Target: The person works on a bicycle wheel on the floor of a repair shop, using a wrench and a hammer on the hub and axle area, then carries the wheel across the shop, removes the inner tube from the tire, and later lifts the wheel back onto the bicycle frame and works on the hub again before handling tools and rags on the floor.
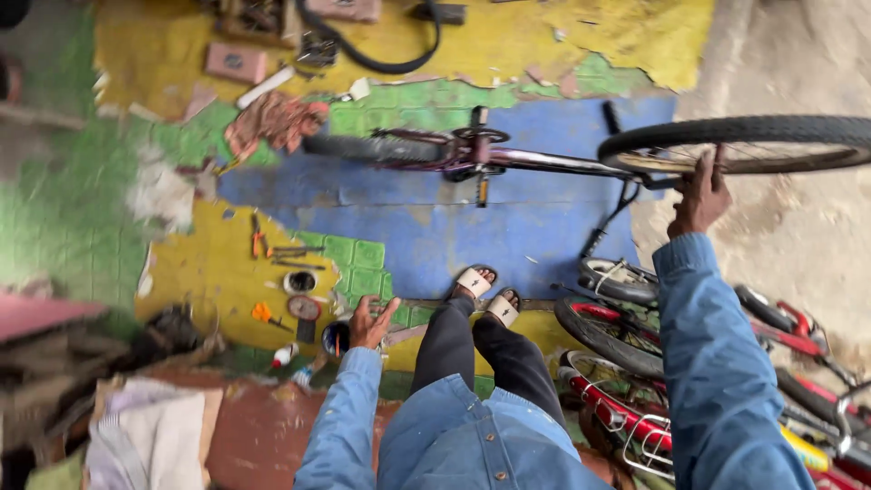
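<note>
I look down at my blue sleeves, dark trousers and two white sandals (485, 295) on a worn floor painted blue, green and yellow. My right hand (700, 195) is raised and grips the black tyre of a bicycle wheel (753, 143). That wheel belongs to a dark purple bicycle frame (508, 156) lying across the floor. My left hand (370, 322) hangs with fingers spread, holding nothing, just above a small round tin (335, 338) near my left leg.
Small tools (281, 251), round lids (300, 295) and an orange item (262, 313) lie on the yellow patch at left. A red children's bicycle (626, 381) stands at lower right. Rags (150, 436) lie at lower left, a black tube (381, 54) at the top.
</note>
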A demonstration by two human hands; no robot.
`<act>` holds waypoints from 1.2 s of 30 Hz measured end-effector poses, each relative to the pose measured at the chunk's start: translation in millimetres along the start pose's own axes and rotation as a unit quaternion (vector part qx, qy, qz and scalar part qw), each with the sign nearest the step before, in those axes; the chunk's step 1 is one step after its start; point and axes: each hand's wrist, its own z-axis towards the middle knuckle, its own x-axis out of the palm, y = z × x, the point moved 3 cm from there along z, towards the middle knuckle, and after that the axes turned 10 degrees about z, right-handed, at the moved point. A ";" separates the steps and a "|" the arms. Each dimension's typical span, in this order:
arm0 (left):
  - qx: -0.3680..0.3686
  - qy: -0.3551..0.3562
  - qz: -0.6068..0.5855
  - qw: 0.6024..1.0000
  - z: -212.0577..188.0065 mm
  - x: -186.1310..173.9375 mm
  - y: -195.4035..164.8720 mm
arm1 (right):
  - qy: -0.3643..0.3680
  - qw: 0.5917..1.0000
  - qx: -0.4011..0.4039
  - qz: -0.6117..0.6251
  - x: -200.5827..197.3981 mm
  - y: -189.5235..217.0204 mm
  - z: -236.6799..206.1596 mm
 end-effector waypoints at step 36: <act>-0.105 0.088 -0.080 0.987 -24.4 32.1 58.8 | 0.038 0.981 0.191 0.026 -25.1 72.8 91.8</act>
